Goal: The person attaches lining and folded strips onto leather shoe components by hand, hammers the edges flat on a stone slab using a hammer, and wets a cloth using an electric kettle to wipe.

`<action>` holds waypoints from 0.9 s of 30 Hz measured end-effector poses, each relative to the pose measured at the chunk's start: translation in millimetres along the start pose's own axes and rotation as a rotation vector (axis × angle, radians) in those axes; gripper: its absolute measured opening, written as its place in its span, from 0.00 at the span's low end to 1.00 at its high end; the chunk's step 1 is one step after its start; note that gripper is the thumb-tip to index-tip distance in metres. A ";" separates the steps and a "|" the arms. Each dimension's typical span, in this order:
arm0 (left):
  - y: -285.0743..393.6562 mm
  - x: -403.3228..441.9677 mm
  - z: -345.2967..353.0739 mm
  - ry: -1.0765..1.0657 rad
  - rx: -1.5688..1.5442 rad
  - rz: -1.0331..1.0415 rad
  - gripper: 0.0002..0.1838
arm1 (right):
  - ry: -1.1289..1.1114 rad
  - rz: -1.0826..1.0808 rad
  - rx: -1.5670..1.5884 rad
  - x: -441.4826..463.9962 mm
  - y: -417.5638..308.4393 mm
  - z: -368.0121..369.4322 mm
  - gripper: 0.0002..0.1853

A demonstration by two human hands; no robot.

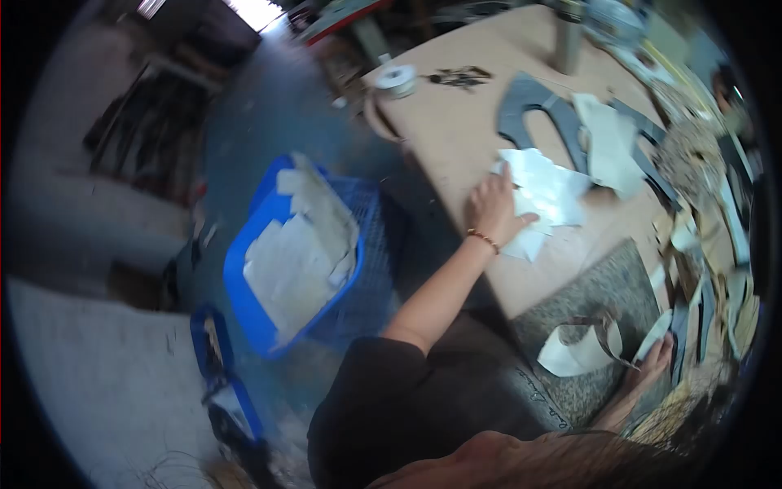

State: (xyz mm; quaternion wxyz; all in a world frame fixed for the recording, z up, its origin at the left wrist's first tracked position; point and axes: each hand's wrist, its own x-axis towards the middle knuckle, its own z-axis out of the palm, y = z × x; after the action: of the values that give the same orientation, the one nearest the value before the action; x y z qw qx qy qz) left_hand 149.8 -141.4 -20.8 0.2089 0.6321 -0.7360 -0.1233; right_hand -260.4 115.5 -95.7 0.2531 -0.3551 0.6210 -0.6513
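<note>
My L grip (493, 209) lies spread on white pcs (552, 191), ctr-right; R grip (649, 368), lower right, can't tell; quick drag could scatter 'em.

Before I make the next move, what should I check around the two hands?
1. Left hand at the white sheets: ok, touching them.
2. Sheets squared up: not ok, edges stick out at different angles.
3. Right hand grip on the pale strip: cannot tell.
4. Cut piece on the mottled slab uncovered: not ok, a brown strip overlaps it.
5. Blue basket upright: ok, pale pieces inside.
</note>
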 end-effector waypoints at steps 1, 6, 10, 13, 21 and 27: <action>-4.5 0.7 -0.5 -0.161 -0.043 -0.056 0.58 | 0.040 0.034 0.230 1.4 3.2 4.6 0.12; -16.3 -3.1 42.6 0.210 -0.383 0.059 0.63 | -0.166 0.067 0.270 12.0 9.8 -13.4 0.14; -27.1 -9.6 25.4 0.135 -1.062 -0.020 0.59 | -0.084 0.115 0.283 10.8 9.8 -20.6 0.15; -37.0 -30.8 -20.8 0.430 -1.617 0.106 0.55 | -0.088 0.120 0.267 8.4 3.8 -21.5 0.15; -233.2 -65.4 -95.9 1.288 -1.537 -0.182 0.38 | 0.000 0.117 0.189 9.4 3.5 -25.5 0.16; -413.8 -103.2 -43.8 0.888 -0.684 -1.140 0.41 | 0.117 0.110 0.240 2.8 -0.3 -22.1 0.22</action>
State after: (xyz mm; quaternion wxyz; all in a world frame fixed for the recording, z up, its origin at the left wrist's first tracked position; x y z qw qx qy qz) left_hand 545.5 -107.1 -182.1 0.5696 0.8019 -0.0691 -0.1667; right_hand -279.3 127.3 -94.4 0.2923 -0.2493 0.5709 -0.7256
